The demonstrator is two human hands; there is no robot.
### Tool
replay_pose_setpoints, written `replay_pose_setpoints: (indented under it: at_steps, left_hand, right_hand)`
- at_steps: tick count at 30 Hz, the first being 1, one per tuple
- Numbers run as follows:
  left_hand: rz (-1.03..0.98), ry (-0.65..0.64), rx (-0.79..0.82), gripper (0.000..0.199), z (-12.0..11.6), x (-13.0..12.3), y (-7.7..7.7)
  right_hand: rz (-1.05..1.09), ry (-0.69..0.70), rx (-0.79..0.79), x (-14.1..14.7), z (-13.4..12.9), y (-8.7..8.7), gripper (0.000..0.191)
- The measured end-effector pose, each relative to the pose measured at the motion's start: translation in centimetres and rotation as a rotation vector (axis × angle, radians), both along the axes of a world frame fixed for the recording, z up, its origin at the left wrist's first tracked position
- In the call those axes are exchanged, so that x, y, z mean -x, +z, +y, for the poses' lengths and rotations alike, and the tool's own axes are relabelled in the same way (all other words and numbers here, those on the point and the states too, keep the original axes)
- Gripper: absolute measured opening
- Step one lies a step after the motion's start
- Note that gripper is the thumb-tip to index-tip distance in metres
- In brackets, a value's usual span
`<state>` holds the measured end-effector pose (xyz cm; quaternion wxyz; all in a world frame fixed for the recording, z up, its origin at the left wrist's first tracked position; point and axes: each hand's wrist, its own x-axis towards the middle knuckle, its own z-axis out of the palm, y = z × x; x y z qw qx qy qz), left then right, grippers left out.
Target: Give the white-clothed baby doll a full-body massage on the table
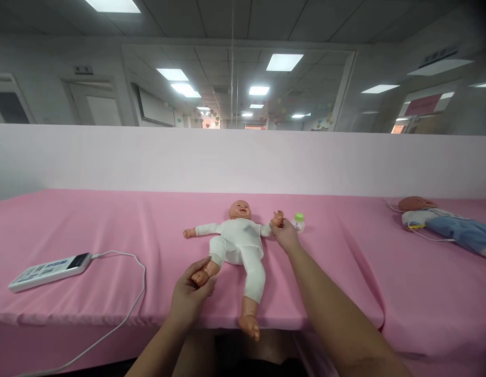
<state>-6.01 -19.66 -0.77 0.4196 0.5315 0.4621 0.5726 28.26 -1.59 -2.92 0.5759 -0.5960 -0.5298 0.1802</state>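
A baby doll [240,238] in a white suit lies face up on the pink cloth [321,283], its head away from me and one foot over the front edge. My left hand [191,293] is closed around the doll's lower leg and foot on the left side of the view. With my right hand [285,234] I grip the doll's arm near its wrist, at the right. Just beyond that hand stands a small bottle [298,222] with a green cap.
A white handheld device [50,271] with a cable lies at the left. Far right, a second doll [455,225] in blue trousers lies with a thin tube beside it. Behind the cloth rises a low white wall [243,159] with glass above.
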Motion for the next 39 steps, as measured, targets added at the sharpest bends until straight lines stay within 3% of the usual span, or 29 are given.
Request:
replay_pose_setpoints:
  at_steps: [5,10,18,27,39]
  left_hand:
    - [0.002,0.015,-0.010,0.064,0.1,-0.3,0.0]
    - [-0.027,0.071,-0.024,0.063,-0.1,-1.0,0.5]
    - [0.067,0.046,0.009,0.068,0.0,-0.5,0.9]
    - [0.084,0.109,-0.048,0.067,-0.5,-1.2,1.4]
    - [0.068,0.100,-0.063,0.067,-0.2,-1.4,1.2]
  right_hand:
    - [-0.061,0.010,0.060,1.2,-0.4,0.5,0.033]
    - [0.006,0.049,0.071,0.9,-0.6,0.8,0.029]
    - [0.068,0.056,0.121,0.6,-0.8,1.1,0.033]
    - [0.093,0.056,0.109,0.1,-0.5,0.5,0.029]
    - [0.116,0.051,0.102,-0.5,-0.1,0.1,0.025]
